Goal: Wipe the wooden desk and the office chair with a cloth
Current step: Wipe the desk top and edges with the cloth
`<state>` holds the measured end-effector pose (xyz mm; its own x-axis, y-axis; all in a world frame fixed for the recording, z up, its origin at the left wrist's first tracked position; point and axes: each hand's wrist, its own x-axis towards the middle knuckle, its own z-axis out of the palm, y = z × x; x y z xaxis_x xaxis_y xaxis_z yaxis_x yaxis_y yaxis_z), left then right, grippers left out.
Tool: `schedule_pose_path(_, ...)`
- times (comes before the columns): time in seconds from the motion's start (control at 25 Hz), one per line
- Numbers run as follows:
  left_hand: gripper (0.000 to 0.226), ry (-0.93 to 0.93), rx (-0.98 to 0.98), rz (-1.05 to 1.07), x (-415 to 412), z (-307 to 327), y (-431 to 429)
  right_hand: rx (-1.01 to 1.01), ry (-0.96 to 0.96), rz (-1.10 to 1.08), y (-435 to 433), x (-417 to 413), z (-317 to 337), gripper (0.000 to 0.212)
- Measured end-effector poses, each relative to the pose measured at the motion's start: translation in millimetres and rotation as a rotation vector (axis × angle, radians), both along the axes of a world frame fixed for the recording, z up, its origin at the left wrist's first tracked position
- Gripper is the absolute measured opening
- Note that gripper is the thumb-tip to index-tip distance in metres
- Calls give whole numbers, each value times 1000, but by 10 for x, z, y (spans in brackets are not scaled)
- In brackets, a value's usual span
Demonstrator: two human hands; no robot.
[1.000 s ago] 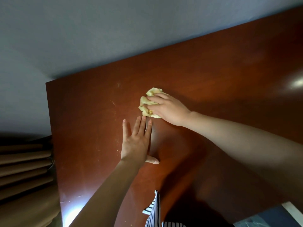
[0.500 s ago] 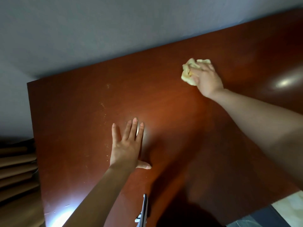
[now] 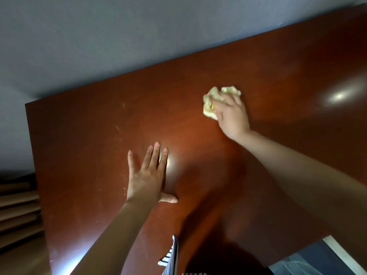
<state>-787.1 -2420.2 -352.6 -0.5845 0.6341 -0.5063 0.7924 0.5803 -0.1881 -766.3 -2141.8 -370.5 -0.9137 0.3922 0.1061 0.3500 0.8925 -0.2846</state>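
— What is seen largest?
— A reddish wooden desk (image 3: 99, 145) is seen filling most of the view, set against a grey wall (image 3: 99, 36). Brown folds (image 3: 17, 205) are seen past its left end.
— How are the hands placed?
— They are held well apart. The left hand (image 3: 147, 179) is laid flat on the desktop, fingers straight, thumb spread. The right hand (image 3: 232, 116) is curled over the cloth.
— And the cloth?
— The crumpled pale-yellow cloth (image 3: 208, 110) is pressed onto the desk toward its far edge. Pale specks (image 3: 118, 128) are scattered beyond the left hand.
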Motion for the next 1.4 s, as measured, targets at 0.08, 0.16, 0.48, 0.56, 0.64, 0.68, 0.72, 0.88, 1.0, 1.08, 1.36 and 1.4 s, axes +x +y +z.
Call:
schedule_pose_path(0.08,137,3,-4,2,-7,10,12,40,70,163,-256,280,16,35)
schedule_pose_path(0.16,138,4,-12,6,-1,19,21,32,51,309,-458,598,2,32)
schedule_pose_path(0.48,138,14,6,9,9,10,18,162,-84,927,-375,1050,-10,38)
schedule_pose_path(0.56,138,14,17,9,4,4,16,112,-72,830,-242,785,12,37)
schedule_pose_path(0.64,138,19,31,2,8,11,15,67,-78,675,-117,460,45,33)
schedule_pose_path(0.68,138,22,39,-3,18,18,21,61,-85,601,-49,297,57,31)
schedule_pose_path(0.72,138,27,44,-7,24,22,23,57,-99,527,21,128,60,31)
schedule_pose_path(0.88,138,31,61,-18,21,14,23,-2,-126,277,251,-524,27,40)
schedule_pose_path(1.0,140,26,83,-36,18,7,2,-23,-77,153,290,-953,-14,42)
schedule_pose_path(1.08,141,22,85,-30,15,8,-5,-27,-70,139,226,-1234,-49,41)
schedule_pose_path(1.36,141,-5,35,-13,15,96,48,4,-69,490,-447,-1828,-32,44)
schedule_pose_path(1.4,139,-5,29,0,12,113,57,14,-72,543,-591,-1884,-23,44)
